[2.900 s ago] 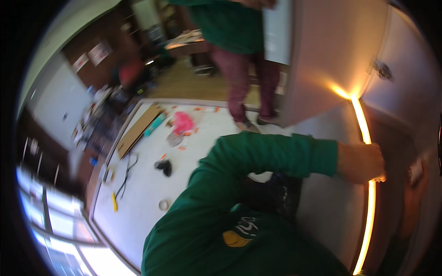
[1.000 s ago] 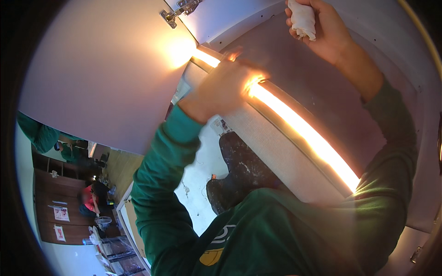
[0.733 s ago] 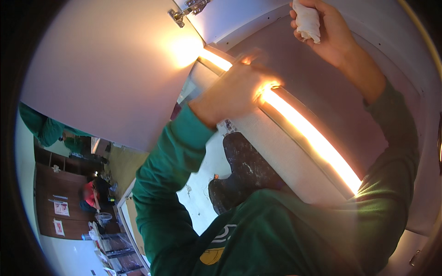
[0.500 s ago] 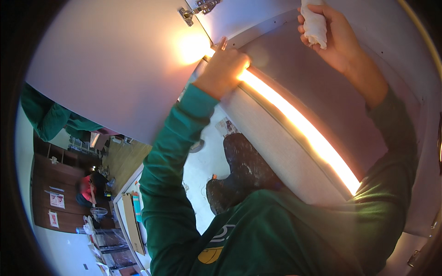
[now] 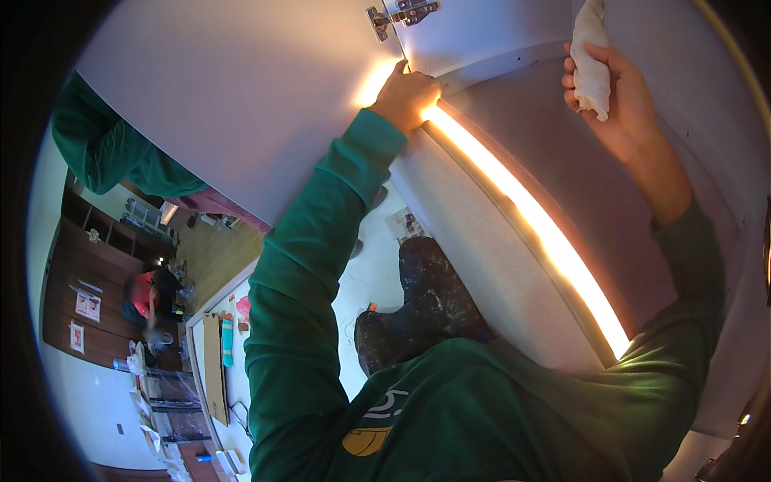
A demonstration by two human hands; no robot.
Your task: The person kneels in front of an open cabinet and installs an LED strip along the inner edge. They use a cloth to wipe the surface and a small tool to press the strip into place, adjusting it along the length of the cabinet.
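A crumpled roll of white cloth (image 5: pixel 593 72) is in my right hand (image 5: pixel 622 104), fingers and thumb wrapped round it, raised at the upper right in front of the cabinet's pale inner wall. My left hand (image 5: pixel 408 96) is at the far end of the glowing light strip (image 5: pixel 530 221), beside the cabinet door (image 5: pixel 241 104). Its fingers curl over the lit cabinet edge, with one digit pointing up; the fingertips are partly hidden. Just above this hand, a metal hinge (image 5: pixel 401 16) joins the door to the cabinet.
A pale panel (image 5: pixel 490 241) runs below the light strip. To the lower left lie a long cardboard piece (image 5: pixel 214 365) and a teal roll (image 5: pixel 227 341). Farther off, a person in red (image 5: pixel 144 297) is by brown cabinets (image 5: pixel 96 277). Another green sleeve (image 5: pixel 128 145) shows past the door.
The view has shifted, so the door, hinge and both hands appear farther right. On my left hand, the raised finger has come down toward the edge. The cloth is still in my right hand.
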